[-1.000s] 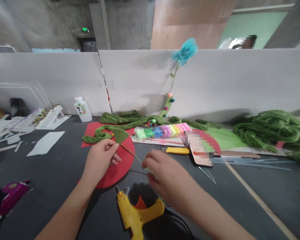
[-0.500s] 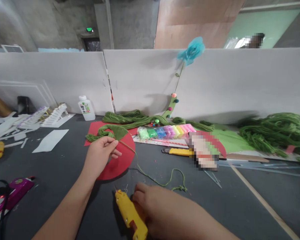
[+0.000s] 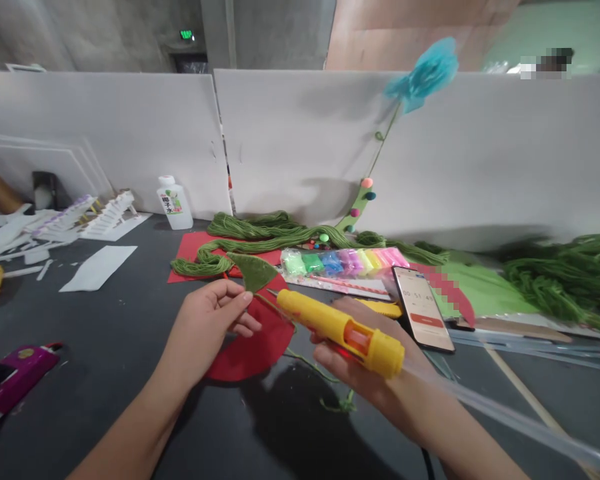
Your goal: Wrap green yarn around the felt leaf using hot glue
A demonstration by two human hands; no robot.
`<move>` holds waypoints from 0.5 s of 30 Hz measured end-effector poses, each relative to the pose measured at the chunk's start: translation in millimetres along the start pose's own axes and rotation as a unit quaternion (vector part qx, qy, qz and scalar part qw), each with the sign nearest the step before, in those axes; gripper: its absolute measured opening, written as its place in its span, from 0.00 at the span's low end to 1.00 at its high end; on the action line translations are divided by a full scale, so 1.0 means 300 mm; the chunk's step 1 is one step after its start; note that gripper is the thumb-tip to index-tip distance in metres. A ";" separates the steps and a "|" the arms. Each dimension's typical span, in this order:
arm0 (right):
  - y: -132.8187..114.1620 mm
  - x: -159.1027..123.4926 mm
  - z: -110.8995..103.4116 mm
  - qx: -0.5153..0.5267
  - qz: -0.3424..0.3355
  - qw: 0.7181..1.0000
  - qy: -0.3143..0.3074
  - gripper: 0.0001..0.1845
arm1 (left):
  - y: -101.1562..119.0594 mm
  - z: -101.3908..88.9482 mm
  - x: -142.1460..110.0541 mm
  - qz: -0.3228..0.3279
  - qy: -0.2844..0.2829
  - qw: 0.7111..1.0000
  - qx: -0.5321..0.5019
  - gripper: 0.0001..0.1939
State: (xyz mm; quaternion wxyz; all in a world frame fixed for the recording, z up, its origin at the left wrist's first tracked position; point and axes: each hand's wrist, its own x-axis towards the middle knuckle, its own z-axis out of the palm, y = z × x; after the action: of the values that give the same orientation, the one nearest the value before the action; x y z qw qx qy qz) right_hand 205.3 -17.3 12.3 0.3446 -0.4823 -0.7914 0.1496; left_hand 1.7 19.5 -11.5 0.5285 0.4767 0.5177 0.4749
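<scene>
Between thumb and fingers, my left hand pinches a green leaf-shaped piece at its lower tip. A thin green yarn strand trails from there to the right, ending in a small tangle on the table. My right hand is wrapped round a yellow hot glue gun, its handle hidden by the hand. The gun's nozzle points left, close to the leaf's edge; whether it touches I cannot tell. A clear glue stick sticks out of its back. Beneath the hands lies a red rounded sheet.
Green yarn bundles lie along the back, with packets of coloured clay. A phone and a yellow cutter knife are right of centre. A bottle stands by the white partition. A magenta tool lies left.
My right hand let go of the yarn strand, took hold of the glue gun on the table and raised it to the leaf. My left hand keeps its pinch. The view has shifted slightly.
</scene>
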 end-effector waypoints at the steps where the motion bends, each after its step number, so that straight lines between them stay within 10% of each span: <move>1: -0.004 0.002 0.003 -0.015 -0.018 1.000 0.004 0.09 | 0.002 0.003 -0.004 0.000 -0.003 1.000 -0.001 0.09; 15: -0.039 -0.003 0.019 -0.024 -0.079 0.997 0.005 0.13 | 0.041 0.011 -0.047 -0.007 -0.006 1.000 -0.021 0.08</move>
State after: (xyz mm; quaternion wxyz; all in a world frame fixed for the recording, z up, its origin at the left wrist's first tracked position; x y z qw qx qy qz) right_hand 193.8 -23.3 14.5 0.3481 -0.4270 -0.8285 0.1006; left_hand 4.8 6.6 2.1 0.5445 0.4650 0.5078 0.4790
